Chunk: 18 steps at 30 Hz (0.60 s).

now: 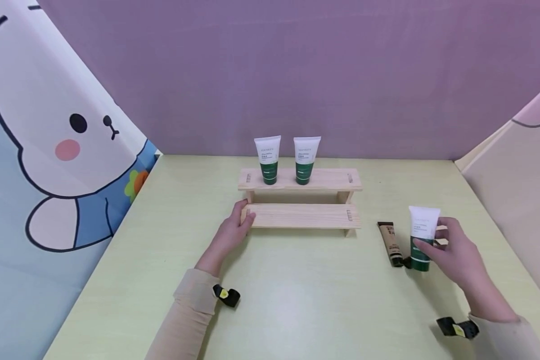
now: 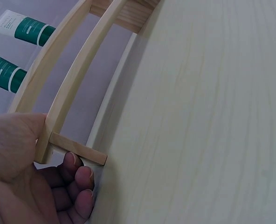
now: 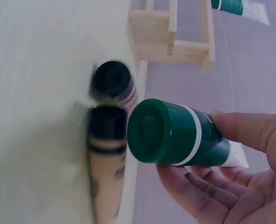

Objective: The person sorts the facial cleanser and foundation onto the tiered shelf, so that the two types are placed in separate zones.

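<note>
My right hand [image 1: 460, 252] holds a white-and-green squeeze tube [image 1: 423, 222] between thumb and fingers, its green cap [image 3: 149, 130] pointing down. Just left of it, a brown tube with a black cap [image 1: 390, 243] lies on the table; a second black-capped tube [image 3: 112, 79] shows in the right wrist view, mostly hidden in the head view. At the left end of a two-tier wooden rack [image 1: 301, 216], my left hand [image 1: 231, 231] grips the lower board, thumb on top. Two matching white-and-green tubes [image 1: 268, 159] [image 1: 305, 159] stand caps down on the upper board.
The rack stands toward the back of the pale table [image 1: 288, 300]. Behind it rises a purple cloth backdrop [image 1: 297, 75]. A cartoon-printed cloth [image 1: 72, 165] borders the left side, and a pale cloth [image 1: 517, 190] the right.
</note>
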Each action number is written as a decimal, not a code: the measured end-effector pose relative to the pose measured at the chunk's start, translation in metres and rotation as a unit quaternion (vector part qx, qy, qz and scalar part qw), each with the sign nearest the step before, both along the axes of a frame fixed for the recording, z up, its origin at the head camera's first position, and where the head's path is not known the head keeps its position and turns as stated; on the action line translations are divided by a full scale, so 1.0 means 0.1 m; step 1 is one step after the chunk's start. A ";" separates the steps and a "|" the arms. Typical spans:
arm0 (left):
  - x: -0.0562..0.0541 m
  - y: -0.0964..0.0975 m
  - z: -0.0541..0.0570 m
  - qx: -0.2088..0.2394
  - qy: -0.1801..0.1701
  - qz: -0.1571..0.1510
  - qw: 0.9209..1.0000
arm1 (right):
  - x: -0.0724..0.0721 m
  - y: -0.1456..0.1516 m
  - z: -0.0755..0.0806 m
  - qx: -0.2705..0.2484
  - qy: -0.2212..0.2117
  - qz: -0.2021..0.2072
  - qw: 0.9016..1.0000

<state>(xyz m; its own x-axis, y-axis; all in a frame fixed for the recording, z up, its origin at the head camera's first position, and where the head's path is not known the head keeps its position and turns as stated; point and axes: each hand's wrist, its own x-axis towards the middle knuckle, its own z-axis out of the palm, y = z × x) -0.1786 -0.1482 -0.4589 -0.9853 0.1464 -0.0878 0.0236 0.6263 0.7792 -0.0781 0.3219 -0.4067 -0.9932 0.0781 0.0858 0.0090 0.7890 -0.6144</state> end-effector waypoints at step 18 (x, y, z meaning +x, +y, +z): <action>-0.01 -0.01 -0.02 0.005 -0.009 0.001 1.000 | -0.37 -0.47 0.26 -0.109 0.045 0.037 0.992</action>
<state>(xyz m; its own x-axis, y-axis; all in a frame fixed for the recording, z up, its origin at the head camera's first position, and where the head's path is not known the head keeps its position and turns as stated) -0.1797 -0.1494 -0.4612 -0.9839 0.1448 -0.1047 0.0075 0.6189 0.7855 -0.1153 0.2745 -0.3808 -0.9862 0.0311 0.1626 -0.1063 0.6340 -0.7660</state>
